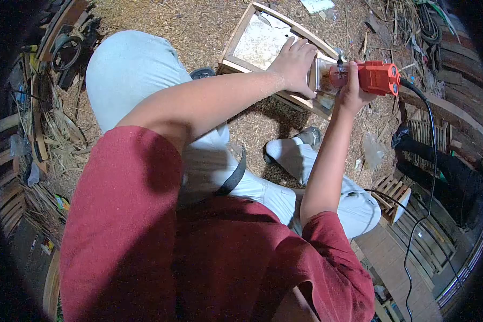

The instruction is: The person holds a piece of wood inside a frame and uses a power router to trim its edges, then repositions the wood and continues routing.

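Observation:
A shallow wooden box (228, 53) with a pale, stained panel inside lies tilted across the top middle of the view. My left hand (295, 63) grips it near the middle, fingers over the far side and thumb toward the near side. Close beside that, my right hand (353, 92) is closed around an orange-red trim router (378, 78) with a clear base. The router's base rests at the box's right end. Its bit is hidden from me. A black cord (429, 107) runs from the router's back end.
Wood shavings (161, 21) cover the ground. Wood strips (35, 118) and scraps line the left side. To the right lie slatted wooden pieces (392, 198), a clear plastic bag (372, 150) and dark cloth (440, 177). The cord loops down the right side.

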### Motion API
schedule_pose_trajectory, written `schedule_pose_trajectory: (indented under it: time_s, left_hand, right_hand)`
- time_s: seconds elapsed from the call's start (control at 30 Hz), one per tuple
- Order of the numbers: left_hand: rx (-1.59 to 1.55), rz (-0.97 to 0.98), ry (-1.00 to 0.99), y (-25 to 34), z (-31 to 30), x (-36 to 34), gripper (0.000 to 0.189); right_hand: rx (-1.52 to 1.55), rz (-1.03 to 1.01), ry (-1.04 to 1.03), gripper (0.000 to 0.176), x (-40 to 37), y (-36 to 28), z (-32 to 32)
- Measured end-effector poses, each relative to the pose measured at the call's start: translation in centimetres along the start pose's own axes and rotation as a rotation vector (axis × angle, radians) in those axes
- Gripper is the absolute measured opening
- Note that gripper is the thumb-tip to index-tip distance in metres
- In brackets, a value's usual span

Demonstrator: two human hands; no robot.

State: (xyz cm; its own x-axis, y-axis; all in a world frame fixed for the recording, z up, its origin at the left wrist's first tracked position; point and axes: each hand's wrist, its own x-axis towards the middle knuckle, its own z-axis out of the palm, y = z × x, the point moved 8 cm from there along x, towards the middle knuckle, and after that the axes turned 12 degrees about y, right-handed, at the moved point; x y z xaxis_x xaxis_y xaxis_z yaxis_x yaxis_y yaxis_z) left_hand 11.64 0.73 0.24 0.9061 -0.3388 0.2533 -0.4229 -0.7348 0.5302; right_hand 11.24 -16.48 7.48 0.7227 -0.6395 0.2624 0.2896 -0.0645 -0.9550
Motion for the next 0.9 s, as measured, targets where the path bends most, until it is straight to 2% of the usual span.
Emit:
schedule_pose_trajectory:
  time_s: [0.2, 0.3, 0.4, 0.57, 0.8, 0.9]
  left_hand:
    - [-0.035, -0.015, -0.003, -0.1, -0.1, 0.2, 0.126]
    - [-0.053, -0.020, -0.003, -0.1, -0.4, 0.3, 0.126]
    - [-0.057, -0.019, 0.014, 0.0, -0.3, 0.2, 0.125]
    - [-0.062, -0.005, -0.007, 0.0, -0.3, 0.3, 0.128]
    - [-0.036, -0.016, -0.042, 0.1, -0.2, 0.4, 0.129]
    - [-0.018, -0.007, -0.050, 0.1, -0.1, 0.5, 0.131]
  right_hand:
    - [-0.001, -0.085, -0.043, 0.047, -0.1, -1.1, 0.9]
    - [0.055, -0.032, -0.014, 0.047, -0.7, -1.6, 1.2]
    - [0.058, -0.062, -0.012, 0.049, -0.2, -1.0, 0.6]
    - [-0.008, -0.024, 0.008, 0.055, 0.5, 0.4, -0.5]
    - [0.086, 0.019, 0.009, 0.059, -0.4, -0.9, 0.7]
    - [0.078, -0.028, 0.034, 0.062, -0.1, -2.5, 0.6]
